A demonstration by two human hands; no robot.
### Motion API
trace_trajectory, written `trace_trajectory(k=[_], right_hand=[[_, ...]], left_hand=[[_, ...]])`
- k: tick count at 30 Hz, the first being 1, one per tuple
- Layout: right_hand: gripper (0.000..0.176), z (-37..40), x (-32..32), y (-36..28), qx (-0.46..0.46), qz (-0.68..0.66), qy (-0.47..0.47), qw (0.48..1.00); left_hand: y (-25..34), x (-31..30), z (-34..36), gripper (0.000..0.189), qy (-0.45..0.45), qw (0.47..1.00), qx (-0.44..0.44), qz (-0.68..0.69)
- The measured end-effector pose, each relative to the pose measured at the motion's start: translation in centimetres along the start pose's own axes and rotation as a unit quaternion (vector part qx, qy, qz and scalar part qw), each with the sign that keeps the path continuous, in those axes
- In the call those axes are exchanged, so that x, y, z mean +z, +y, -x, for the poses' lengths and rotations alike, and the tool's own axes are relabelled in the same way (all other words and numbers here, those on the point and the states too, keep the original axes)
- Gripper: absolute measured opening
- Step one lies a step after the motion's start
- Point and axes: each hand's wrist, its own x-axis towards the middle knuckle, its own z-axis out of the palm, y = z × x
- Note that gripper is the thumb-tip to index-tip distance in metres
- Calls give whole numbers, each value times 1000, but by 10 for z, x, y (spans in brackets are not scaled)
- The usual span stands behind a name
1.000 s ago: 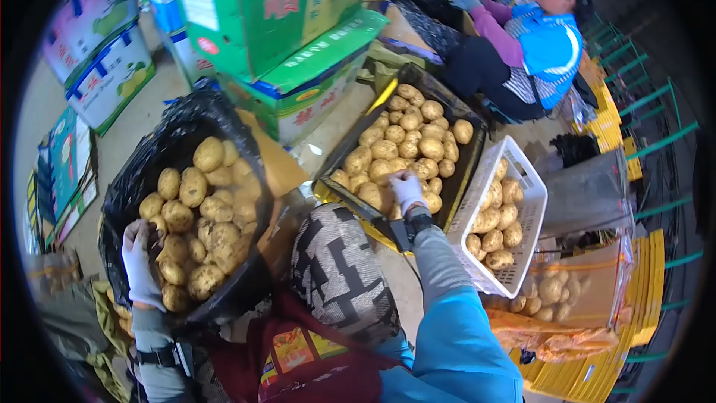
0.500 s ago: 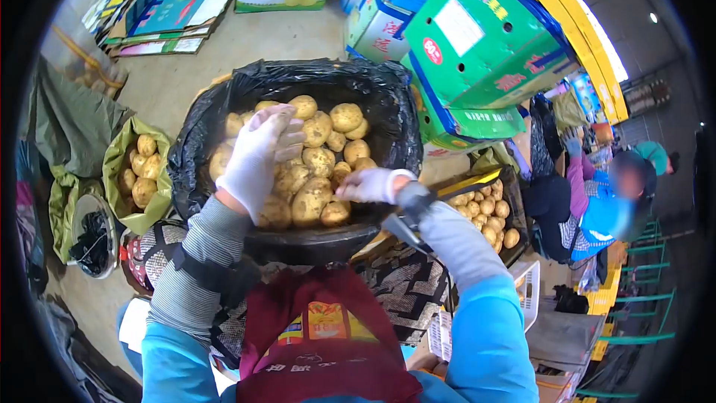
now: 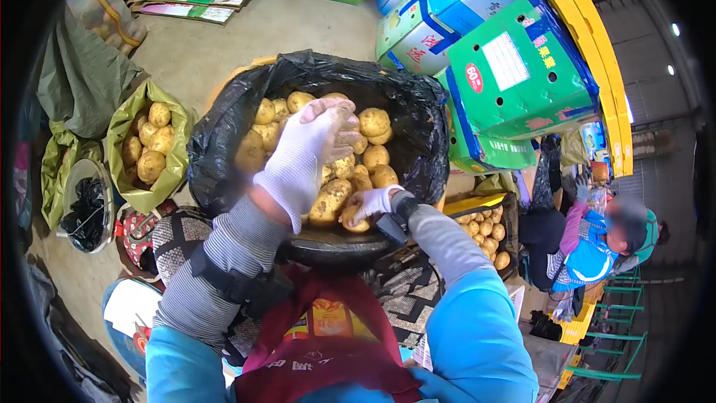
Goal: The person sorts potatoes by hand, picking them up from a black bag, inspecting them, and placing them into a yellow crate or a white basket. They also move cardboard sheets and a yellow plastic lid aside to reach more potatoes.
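Many potatoes (image 3: 331, 201) lie in a large container lined with black plastic (image 3: 418, 142). Above them is my left hand (image 3: 309, 145), in a white glove, palm turned to the right, fingers bent over the pile; whether a potato is under the fingers is hidden. My right hand (image 3: 371, 204), also gloved, has its fingers round a potato (image 3: 353, 219) at the near edge of the pile.
At the left stands a green sack (image 3: 115, 134) of potatoes beside a bucket (image 3: 74, 172). Green boxes (image 3: 522, 67) and a yellow frame (image 3: 597, 45) are at the right. A crate of potatoes (image 3: 485, 233) is near my right arm; a co-worker (image 3: 589, 246) sits beyond.
The view has shifted, so the boxes appear further right. My right hand has closed round a potato at the near edge. My left hand stays over the pile.
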Motion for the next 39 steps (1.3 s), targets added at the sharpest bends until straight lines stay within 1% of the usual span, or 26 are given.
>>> trace_trajectory(k=[1, 2, 3, 4, 5, 6, 7, 8, 9, 10, 11, 13, 14, 15, 17, 18, 19, 21, 24, 27, 29, 31, 33, 35, 37, 39], right_hand=[[83, 13, 5, 4, -31, -35, 75, 996], [81, 36, 8, -2, -99, -121, 119, 980], [79, 66, 10, -14, -168, -203, 166, 950], [78, 94, 11, -27, -215, -206, 232, 926], [78, 118, 11, -38, -263, -206, 297, 895], [81, 130, 15, -43, -320, -189, 383, 846], [86, 150, 19, -57, -317, -133, 467, 815], [90, 161, 25, -65, -297, -87, 543, 781], [94, 165, 32, -72, -273, -44, 614, 739], [96, 161, 37, -78, -257, -91, 649, 710], [96, 163, 41, -86, -218, -69, 665, 711], [95, 166, 50, -97, -130, -28, 689, 712], [72, 162, 51, -96, -126, -18, 724, 678], [61, 152, 49, -88, -178, -71, 740, 645], [40, 129, 40, -66, -279, -168, 757, 566], [21, 143, 40, -74, -238, -287, 732, 570], [23, 141, 39, -67, -232, -297, 733, 567], [29, 142, 42, -64, -259, -354, 697, 568], [35, 142, 52, -61, -275, -269, 686, 617], [43, 144, 51, -64, -335, -378, 609, 612], [50, 154, 54, -77, -312, -319, 662, 603], [54, 153, 55, -85, -309, -281, 684, 597], [57, 149, 57, -82, -329, -285, 675, 595], [61, 153, 58, -79, -352, -308, 658, 590], [66, 158, 52, -71, -398, -431, 584, 561], [66, 169, 54, -71, -355, -382, 609, 598]], left_hand=[[-1, 8, -1, 30, 28, 999, -8, -25], [-8, 10, -3, 30, 40, 999, 1, -29], [-19, 8, -7, 31, 50, 998, 13, -34], [-29, 5, -11, 42, 54, 995, 14, -86], [-31, 14, -7, 46, 51, 993, -33, -98], [-34, 23, -2, 51, 50, 989, -80, -110], [-37, 29, 4, 56, 52, 983, -125, -124], [-54, 19, 1, 65, -53, 986, -143, -68], [-61, 29, 6, 62, -96, 981, -167, 2], [-69, 31, 4, 61, -133, 978, -159, 18], [-76, 32, 0, 60, -169, 973, -151, 35], [-80, 34, -3, 55, -204, 964, -163, 45], [-82, 33, -4, 53, -222, 959, -170, 53], [-84, 32, -5, 52, -203, 961, -181, 53], [-85, 25, -8, 49, -167, 964, -200, 56], [-75, 28, -5, 48, -233, 939, -241, 76], [-77, 29, -6, 48, -250, 935, -237, 88], [-80, 31, -8, 50, -282, 926, -226, 114], [-77, 37, -10, 54, -265, 932, -201, 142], [-62, 49, 1, 60, -228, 953, -171, 100], [-66, 43, -2, 62, -251, 950, -161, 95], [-68, 37, -6, 64, -276, 946, -149, 83], [-68, 35, -9, 67, -305, 940, -137, 65], [-63, 38, -4, 70, -285, 955, -84, -17], [-59, 40, 1, 71, -276, 958, -70, -32], [-56, 44, 4, 71, -285, 954, -93, 20]])
